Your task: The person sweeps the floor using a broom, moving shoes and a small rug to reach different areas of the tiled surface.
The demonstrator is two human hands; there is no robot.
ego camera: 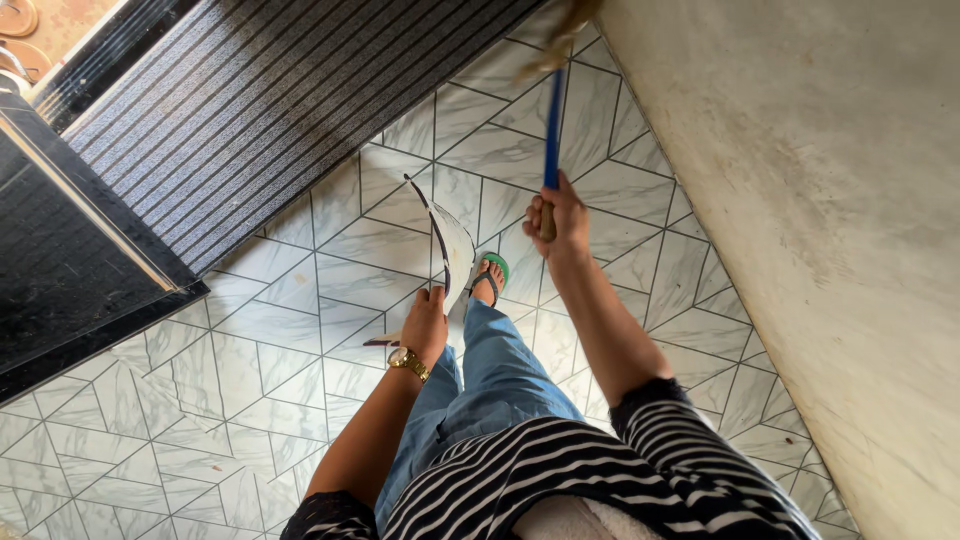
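My right hand grips the top of a broom's blue stick, which runs away from me to straw bristles at the foot of the wall. My left hand, with a gold watch on the wrist, holds a white dustpan with a dark rim, hanging on edge just above the tiled floor. My foot in a green sandal stands right beside the dustpan. Blue jeans and a black-and-white striped top fill the lower middle.
A striped grey doormat lies at the upper left before a dark door frame. A stained cream wall runs along the right. The floor is marbled white tile with dark lines.
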